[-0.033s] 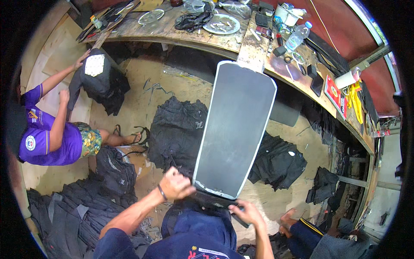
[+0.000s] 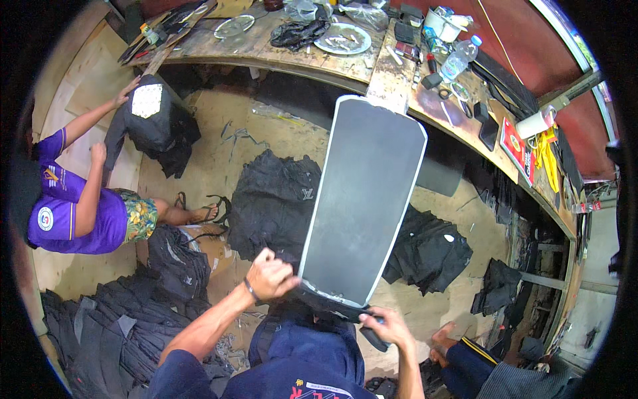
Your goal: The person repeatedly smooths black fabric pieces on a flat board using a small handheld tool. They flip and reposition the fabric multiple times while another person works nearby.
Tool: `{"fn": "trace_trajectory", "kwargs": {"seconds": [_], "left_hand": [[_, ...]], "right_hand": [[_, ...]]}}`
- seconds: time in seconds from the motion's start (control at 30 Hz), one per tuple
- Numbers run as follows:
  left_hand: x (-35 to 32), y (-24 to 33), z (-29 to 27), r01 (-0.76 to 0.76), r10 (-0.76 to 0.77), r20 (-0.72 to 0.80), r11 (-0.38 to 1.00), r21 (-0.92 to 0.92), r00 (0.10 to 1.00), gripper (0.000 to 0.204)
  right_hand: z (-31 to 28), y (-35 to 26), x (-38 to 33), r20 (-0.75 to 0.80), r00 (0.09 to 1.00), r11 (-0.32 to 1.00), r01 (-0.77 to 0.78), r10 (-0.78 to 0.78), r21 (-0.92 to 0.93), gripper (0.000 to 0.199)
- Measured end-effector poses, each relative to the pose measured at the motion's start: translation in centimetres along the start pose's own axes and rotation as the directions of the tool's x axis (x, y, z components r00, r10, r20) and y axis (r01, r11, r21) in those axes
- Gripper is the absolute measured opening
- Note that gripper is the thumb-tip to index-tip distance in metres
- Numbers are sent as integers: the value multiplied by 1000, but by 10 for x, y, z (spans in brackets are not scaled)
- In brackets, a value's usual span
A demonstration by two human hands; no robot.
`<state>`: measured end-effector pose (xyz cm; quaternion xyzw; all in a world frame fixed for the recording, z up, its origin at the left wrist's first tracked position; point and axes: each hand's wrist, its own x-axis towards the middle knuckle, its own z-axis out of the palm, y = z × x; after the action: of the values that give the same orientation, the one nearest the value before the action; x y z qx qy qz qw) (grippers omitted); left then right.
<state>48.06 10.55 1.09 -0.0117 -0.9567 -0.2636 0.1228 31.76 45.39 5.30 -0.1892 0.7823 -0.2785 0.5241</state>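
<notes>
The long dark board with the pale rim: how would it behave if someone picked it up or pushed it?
The board is probably stiff: it looks flat, without folds or sag. Its length could make it awkward to lift from one end. Broad and flat, it seems unlikely to roll; its support underneath is hidden.

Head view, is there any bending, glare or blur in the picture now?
In the head view, the table has a bowed edge, with blackness around the rim; the strip at upper right is very bright; the grey board looks evenly dull; the left hand seems slightly blurred.
</notes>
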Motion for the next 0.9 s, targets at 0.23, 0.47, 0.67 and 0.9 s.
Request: {"fn": "trace_trajectory", "kwargs": {"seconds": [0.23, 0.47, 0.67, 0.9], "left_hand": [[254, -54, -3, 201, -127, -314, 956, 216, 941, 36], [193, 37, 26, -147, 162, 163, 984, -104, 973, 64], [313, -53, 108, -253, 242, 86, 953, 169, 966, 87], [373, -27, 54, -301, 180, 511, 940, 163, 840, 58]], "right_hand": [[-144, -84, 92, -582, 755, 953, 232, -303, -196, 52], [-108, -65, 83, -81, 980, 922, -199, 183, -333, 90], [-197, -85, 164, -519, 849, 895, -155, -95, -417, 73], [-188, -96, 153, -245, 958, 946, -208, 146, -250, 88]]}}
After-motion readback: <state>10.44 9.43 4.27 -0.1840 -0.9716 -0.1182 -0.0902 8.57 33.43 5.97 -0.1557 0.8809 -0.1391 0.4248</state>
